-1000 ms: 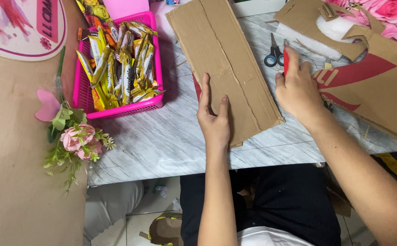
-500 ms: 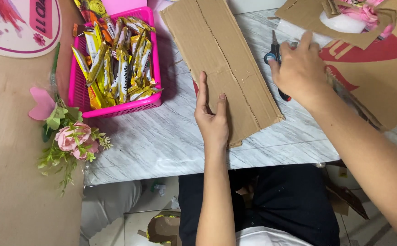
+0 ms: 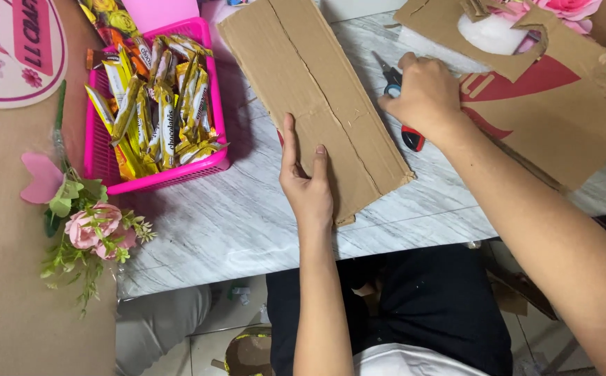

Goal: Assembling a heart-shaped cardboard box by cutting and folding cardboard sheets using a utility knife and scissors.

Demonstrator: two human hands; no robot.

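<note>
A long brown cardboard panel (image 3: 317, 90) lies at a slant on the marble-patterned table (image 3: 233, 230). My left hand (image 3: 307, 182) rests flat on its near end, fingers together, pinning it down. To the right of the panel, my right hand (image 3: 423, 94) covers a pair of scissors with blue handles (image 3: 389, 78) and a red tool (image 3: 411, 138) that lies on the table. Its fingers curl over them, and whether they grip is hidden.
A pink basket (image 3: 112, 170) full of yellow wrapped bars stands at the far left of the table. Artificial pink flowers (image 3: 84, 230) lie on brown paper at the left. More cut cardboard (image 3: 553, 111) sits at the far right. My dark-clothed lap is under the table's edge.
My right hand has moved from the panel's right edge out to the scissors and the red tool. The left hand has stayed on the panel.
</note>
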